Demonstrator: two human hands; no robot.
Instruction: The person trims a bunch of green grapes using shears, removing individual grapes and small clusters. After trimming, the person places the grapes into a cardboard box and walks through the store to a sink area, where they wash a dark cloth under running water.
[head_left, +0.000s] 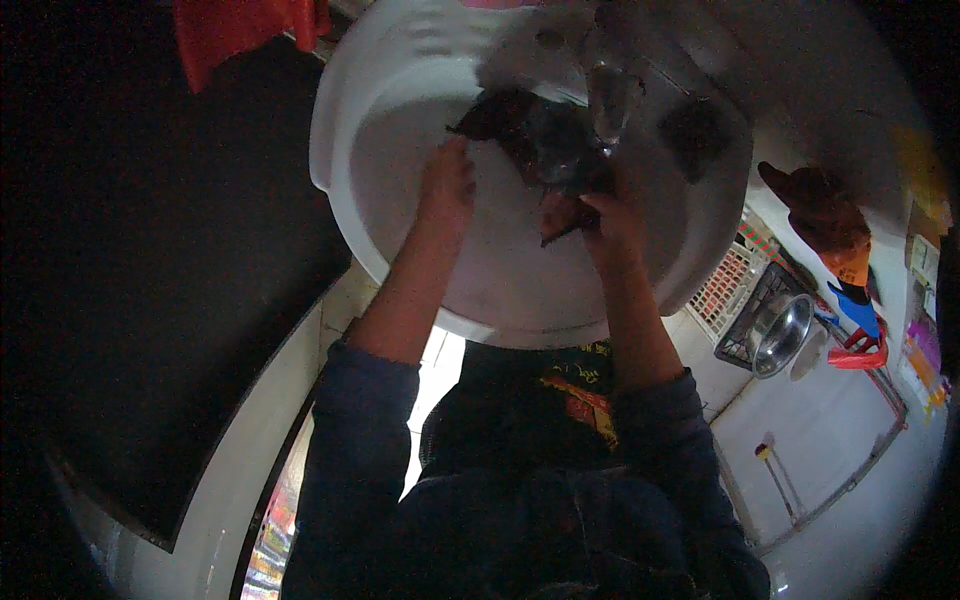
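Observation:
A white washbasin (420, 270) lies before me, its rim close to my front. Inside it a wet dark cloth (517, 135) stretches between my hands, below the metal faucet (609, 105). My left hand (450, 176) is curled at the cloth's left corner and appears to pinch it. In my right hand (613, 221) I grip the cloth's lower right part, and a small corner pokes out past the fingers. A shiny patch on the cloth's middle looks like water. Dim light and blur hide the exact finger positions.
A dark flat panel (187, 225) stands left of the basin, with red cloth (240, 34) above it. To the right are a white plastic basket (727, 289), a black crate (739, 319), a metal bowl (781, 335) and a hanging brown-and-orange item (825, 214).

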